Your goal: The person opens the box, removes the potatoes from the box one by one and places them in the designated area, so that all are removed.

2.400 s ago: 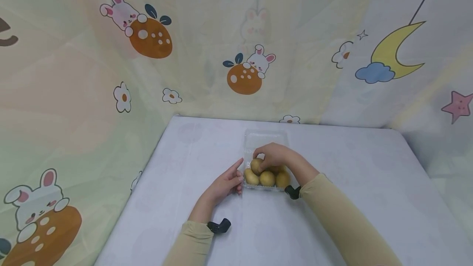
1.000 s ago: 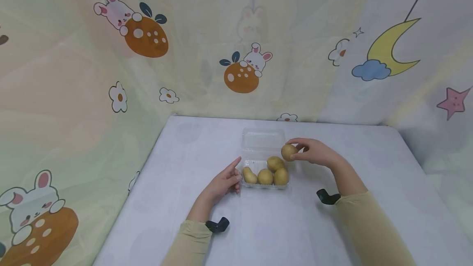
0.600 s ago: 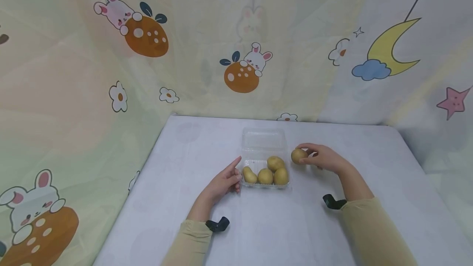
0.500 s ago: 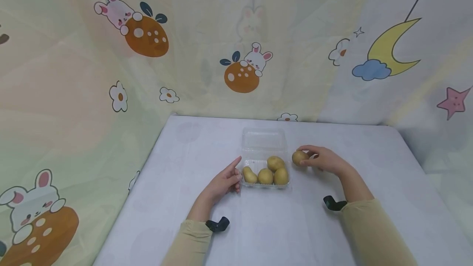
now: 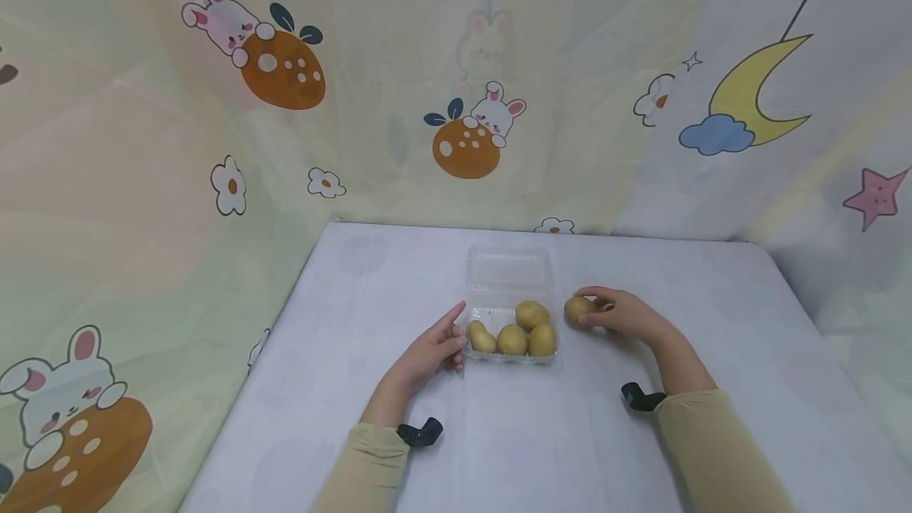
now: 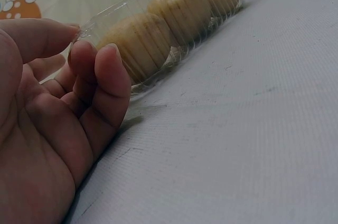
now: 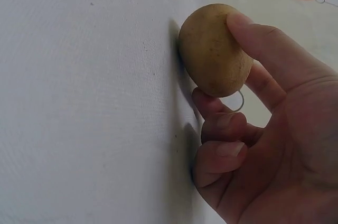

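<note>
A hinged clear plastic container (image 5: 509, 360) lies with its lid (image 5: 509, 267) folded back away from the person. Several potatoes (image 5: 512, 340) sit in its base. My left hand (image 5: 427, 355) is at its left side, index finger stretched out. In the left wrist view the thumb and curled fingers (image 6: 113, 68) pinch the container's near corner. To the right of the container, my right hand (image 5: 627, 313) pinches another potato (image 5: 579, 309) between thumb and fingers. The right wrist view shows this potato (image 7: 214, 49) close over the white tabletop, its shadow beside it.
The white-covered table (image 5: 342, 402) reaches back to a printed cloth backdrop (image 5: 378, 101) with bunnies and a moon. Each wrist carries a small black camera, one on the left (image 5: 420, 433) and one on the right (image 5: 643, 397).
The right hand has lifted a potato out of the container, carried it right and lowered it close to the table beside the container. The left hand has stayed put.
</note>
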The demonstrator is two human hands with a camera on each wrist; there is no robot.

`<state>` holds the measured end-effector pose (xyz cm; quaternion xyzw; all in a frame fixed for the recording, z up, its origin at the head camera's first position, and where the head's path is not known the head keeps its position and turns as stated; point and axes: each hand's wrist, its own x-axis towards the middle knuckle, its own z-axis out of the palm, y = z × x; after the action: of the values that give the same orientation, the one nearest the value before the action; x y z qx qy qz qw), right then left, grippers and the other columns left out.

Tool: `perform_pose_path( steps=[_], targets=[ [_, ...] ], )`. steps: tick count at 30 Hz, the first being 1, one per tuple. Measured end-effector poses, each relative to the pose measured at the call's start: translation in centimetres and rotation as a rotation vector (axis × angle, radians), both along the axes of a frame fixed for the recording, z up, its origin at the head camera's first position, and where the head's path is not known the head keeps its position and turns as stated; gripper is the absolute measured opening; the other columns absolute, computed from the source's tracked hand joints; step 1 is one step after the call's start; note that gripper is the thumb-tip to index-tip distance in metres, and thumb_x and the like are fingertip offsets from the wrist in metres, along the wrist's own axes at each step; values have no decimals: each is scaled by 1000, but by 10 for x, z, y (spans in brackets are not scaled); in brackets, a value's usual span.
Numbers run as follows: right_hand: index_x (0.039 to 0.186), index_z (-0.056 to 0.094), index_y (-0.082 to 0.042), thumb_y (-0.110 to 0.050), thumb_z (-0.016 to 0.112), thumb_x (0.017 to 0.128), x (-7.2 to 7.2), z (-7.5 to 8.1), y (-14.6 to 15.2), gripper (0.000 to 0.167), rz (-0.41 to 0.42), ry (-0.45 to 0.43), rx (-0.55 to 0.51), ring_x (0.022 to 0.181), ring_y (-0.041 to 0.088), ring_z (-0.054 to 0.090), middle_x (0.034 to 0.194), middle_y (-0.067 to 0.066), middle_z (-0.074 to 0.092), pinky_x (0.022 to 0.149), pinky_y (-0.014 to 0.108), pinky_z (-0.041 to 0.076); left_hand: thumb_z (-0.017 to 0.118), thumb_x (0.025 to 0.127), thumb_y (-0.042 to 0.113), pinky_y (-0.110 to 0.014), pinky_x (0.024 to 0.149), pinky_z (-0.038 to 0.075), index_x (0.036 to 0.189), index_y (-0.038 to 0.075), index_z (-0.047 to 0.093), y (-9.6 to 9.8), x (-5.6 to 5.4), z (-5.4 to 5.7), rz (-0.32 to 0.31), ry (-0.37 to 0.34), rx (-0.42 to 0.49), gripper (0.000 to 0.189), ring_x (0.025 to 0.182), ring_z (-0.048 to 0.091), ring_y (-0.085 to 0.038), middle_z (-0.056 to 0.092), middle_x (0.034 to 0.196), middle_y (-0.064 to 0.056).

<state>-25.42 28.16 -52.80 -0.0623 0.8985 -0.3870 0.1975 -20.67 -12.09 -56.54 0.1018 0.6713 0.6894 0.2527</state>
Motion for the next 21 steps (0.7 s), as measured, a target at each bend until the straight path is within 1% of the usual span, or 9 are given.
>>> perform_pose_path(
  steps=[8, 15, 21],
  targets=[
    [137, 55, -23, -49, 75, 83, 1, 3, -2, 63, 8, 6, -9, 77, 22, 54, 125, 19, 57, 58, 31, 46, 55, 100, 17, -30, 71, 55, 157, 34, 24, -1, 0, 0, -3, 3, 5, 67, 76, 52, -15, 45, 99, -2],
    [140, 53, -23, -50, 72, 85, 2, 2, -3, 64, 0, -9, -11, 66, 21, 51, 122, 17, 56, 53, 30, 43, 55, 101, 17, -30, 70, 55, 157, 35, 24, -1, 0, 1, -1, -1, 1, 67, 76, 51, -14, 45, 99, -2],
    [142, 51, -25, -51, 71, 86, 3, 2, -3, 65, -10, -23, 8, 69, 21, 52, 124, 17, 54, 56, 30, 43, 54, 101, 16, -29, 70, 54, 157, 35, 24, 0, 0, 1, 0, -2, 0, 67, 76, 51, -14, 44, 99, -2]
  ],
)
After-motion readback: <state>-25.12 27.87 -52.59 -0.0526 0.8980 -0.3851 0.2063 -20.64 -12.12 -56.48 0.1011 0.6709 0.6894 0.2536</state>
